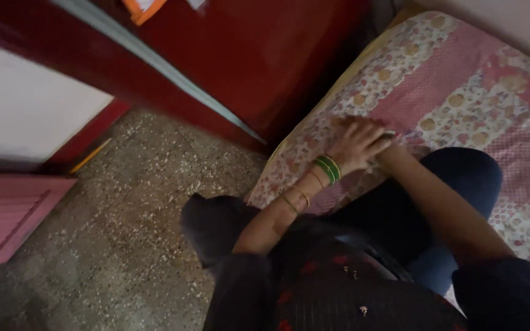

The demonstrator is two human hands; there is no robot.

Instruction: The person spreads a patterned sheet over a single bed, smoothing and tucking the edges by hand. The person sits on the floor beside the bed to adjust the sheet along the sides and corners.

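Hands meet on a bed, seen from above by a camera on the person's head. The picture is tilted and somewhat blurred. The bed is covered by a patchwork quilt in pink, cream and yellow floral squares, and this quilt is the landmark for everything else.

The left hand lies on the quilt close to its near edge, palm down, fingers spread a little and curled over something. Green and gold bangles circle the left wrist, with a thinner gold bangle further up the forearm. The right forearm comes in from the lower right across the quilt, and the right hand is tucked under the left one, so almost all of it is hidden; whether its fingers are apart or closed cannot be told. A small pale object pokes out just beyond the fingertips of the left hand, against the quilt; it is too small and blurred to say what it is, or which hand holds it.

Beside the hands, a dark blue trouser knee rests on the quilt. Nearer the camera is dark clothing with red marks.

Off the quilt's edge, away to the side, is a speckled stone floor. Beyond the quilt's far corner stands a deep red cabinet. A pink panel stands at the far side of the floor.
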